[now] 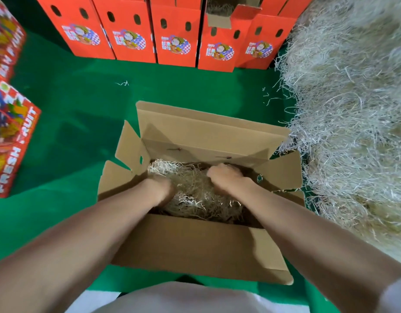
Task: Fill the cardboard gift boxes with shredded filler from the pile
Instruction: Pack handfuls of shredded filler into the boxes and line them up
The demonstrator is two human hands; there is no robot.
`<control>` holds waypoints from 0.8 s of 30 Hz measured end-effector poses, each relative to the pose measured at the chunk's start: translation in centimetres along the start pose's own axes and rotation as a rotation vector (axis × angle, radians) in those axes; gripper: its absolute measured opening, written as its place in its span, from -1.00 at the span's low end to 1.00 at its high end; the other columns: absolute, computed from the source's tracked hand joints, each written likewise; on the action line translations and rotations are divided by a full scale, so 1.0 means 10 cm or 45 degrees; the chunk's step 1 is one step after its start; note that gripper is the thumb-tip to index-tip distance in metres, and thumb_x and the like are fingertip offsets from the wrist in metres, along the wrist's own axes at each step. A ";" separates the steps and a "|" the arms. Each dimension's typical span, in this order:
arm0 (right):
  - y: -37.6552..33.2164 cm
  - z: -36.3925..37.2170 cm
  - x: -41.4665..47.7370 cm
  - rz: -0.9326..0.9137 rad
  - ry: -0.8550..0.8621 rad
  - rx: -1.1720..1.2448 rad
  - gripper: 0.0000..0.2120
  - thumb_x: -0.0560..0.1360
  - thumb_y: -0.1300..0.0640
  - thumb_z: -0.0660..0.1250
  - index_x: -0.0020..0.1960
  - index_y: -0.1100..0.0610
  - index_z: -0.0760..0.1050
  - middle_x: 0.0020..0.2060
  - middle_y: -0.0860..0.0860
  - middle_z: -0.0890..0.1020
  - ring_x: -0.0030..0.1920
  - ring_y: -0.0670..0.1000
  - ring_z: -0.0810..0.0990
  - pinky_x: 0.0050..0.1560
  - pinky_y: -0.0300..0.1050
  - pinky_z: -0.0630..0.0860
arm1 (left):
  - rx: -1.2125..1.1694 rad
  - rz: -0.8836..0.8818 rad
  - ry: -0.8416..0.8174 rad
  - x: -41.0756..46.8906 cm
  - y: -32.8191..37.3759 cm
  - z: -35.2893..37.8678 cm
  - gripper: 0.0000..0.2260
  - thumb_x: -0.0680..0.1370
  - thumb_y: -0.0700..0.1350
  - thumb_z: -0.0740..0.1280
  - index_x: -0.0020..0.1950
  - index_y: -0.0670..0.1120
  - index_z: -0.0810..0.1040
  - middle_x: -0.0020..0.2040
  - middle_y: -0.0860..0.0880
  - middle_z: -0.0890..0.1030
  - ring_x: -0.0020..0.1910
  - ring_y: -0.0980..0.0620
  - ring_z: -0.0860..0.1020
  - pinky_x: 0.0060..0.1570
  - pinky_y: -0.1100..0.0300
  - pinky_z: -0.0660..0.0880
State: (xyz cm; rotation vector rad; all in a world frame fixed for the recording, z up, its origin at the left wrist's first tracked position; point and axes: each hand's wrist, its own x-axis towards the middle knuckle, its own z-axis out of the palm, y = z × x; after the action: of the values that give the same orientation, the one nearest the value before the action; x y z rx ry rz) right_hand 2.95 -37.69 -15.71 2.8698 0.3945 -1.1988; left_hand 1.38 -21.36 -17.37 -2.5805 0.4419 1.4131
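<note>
Inside splayed-flap box (195, 245), left hand (162, 188), right hand (222, 175) sunk in filler (195, 196) — grips unclear.

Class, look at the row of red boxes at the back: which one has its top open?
The fourth red box from the left: its brown-lined flap stands up, and no other shows one.

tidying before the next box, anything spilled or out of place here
A few loose filler strands lie on the green cloth, apart from the pile. One red box in the back row has its flap standing open.
</note>
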 end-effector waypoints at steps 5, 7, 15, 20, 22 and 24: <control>-0.18 0.31 0.02 -0.246 -0.152 0.078 -0.63 0.48 0.28 0.25 0.27 0.10 0.46 0.26 0.12 0.46 0.17 0.10 0.50 0.15 0.00 0.50 | 0.185 0.183 0.118 0.01 0.02 0.08 -0.70 0.59 -0.16 0.15 0.32 -0.15 0.43 0.31 -0.16 0.42 0.29 -0.12 0.39 0.29 0.00 0.31; -0.15 0.44 0.01 -0.226 -0.214 -0.112 -0.56 0.53 0.20 0.20 0.40 0.08 0.30 0.43 0.17 0.19 0.40 0.23 0.20 0.30 0.18 0.33 | 0.436 0.139 0.074 0.01 -0.01 0.12 -0.63 0.59 -0.11 0.18 0.40 -0.09 0.34 0.40 -0.15 0.26 0.41 -0.14 0.19 0.39 -0.15 0.06; -0.07 0.27 -0.11 -0.220 -0.555 -0.347 -0.86 0.49 0.24 0.26 0.03 0.20 0.52 -0.05 0.07 0.57 -0.18 0.06 0.51 -0.14 -0.09 0.49 | 0.583 0.259 -0.133 -0.08 -0.07 0.05 -0.66 0.59 -0.29 0.08 0.36 -0.31 0.32 0.45 -0.25 0.25 0.48 -0.17 0.09 0.43 0.21 0.01; -0.35 -0.01 -0.04 -0.237 -0.051 -0.057 -0.66 0.47 0.36 0.18 0.21 0.19 0.47 0.10 0.15 0.56 -0.02 0.11 0.57 -0.11 -0.12 0.52 | 0.430 0.258 0.239 -0.21 -0.02 -0.18 -0.72 0.51 -0.35 0.14 0.13 -0.20 0.54 0.14 -0.18 0.54 0.15 -0.15 0.47 0.24 0.04 0.33; -0.50 -0.05 0.02 -0.410 0.119 0.098 -0.61 0.44 0.41 0.13 0.22 0.20 0.45 0.11 0.18 0.54 0.04 0.15 0.56 -0.02 -0.05 0.52 | 0.405 0.160 0.163 -0.25 -0.06 -0.19 -0.70 0.56 -0.25 0.14 0.26 -0.19 0.48 0.29 -0.18 0.47 0.30 -0.14 0.40 0.32 0.07 0.25; -0.61 -0.01 0.07 -0.588 -0.009 0.111 -0.47 0.44 0.41 0.14 0.38 0.15 0.31 0.30 0.14 0.42 0.20 0.14 0.49 0.16 -0.02 0.47 | 0.546 0.111 -0.078 -0.26 -0.10 -0.11 -0.67 0.59 -0.18 0.16 0.35 -0.19 0.39 0.41 -0.19 0.35 0.41 -0.15 0.27 0.38 0.02 0.15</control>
State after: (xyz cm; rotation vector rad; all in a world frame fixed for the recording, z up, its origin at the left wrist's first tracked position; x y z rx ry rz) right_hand 2.09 -31.63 -15.63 2.9376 1.0765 -1.3019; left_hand 1.30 -20.33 -14.60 -2.1922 0.7629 1.2536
